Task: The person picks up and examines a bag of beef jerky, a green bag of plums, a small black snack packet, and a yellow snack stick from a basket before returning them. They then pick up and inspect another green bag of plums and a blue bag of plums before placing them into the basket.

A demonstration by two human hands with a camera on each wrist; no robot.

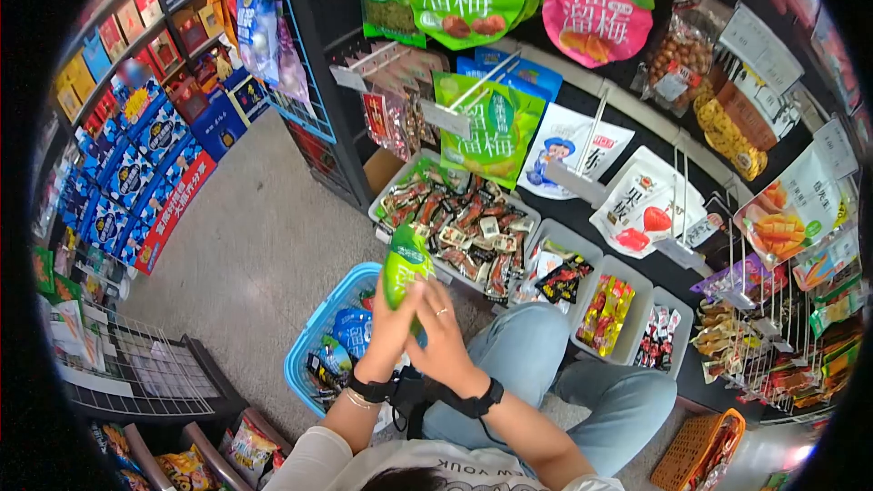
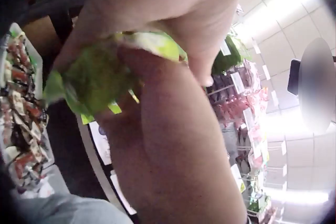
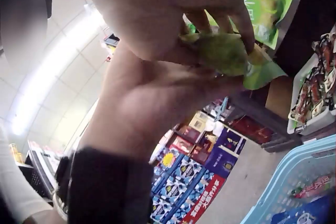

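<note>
Between both hands is a green snack bag (image 1: 405,268), tilted upright in front of the knees. My left hand (image 1: 391,332) grips it from the left side, fingers curled about its lower part. The right hand (image 1: 444,338), a ring on one finger, holds the same bag from the right, overlapping the left. In the left wrist view the green bag (image 2: 97,79) bulges out between the two palms. Its crinkled end (image 3: 265,74) sticks out past the fingers in the right wrist view. Below the hands stands a light blue basket (image 1: 293,368) with several snack packets inside.
A grey bin (image 1: 536,209) of small wrapped snacks stands ahead, with smaller candy bins (image 1: 647,295) to its right. Above hang snack bags (image 1: 491,127) on metal hooks. Blue boxes (image 1: 136,173) are stacked far left. An orange basket (image 1: 673,459) sits at lower right.
</note>
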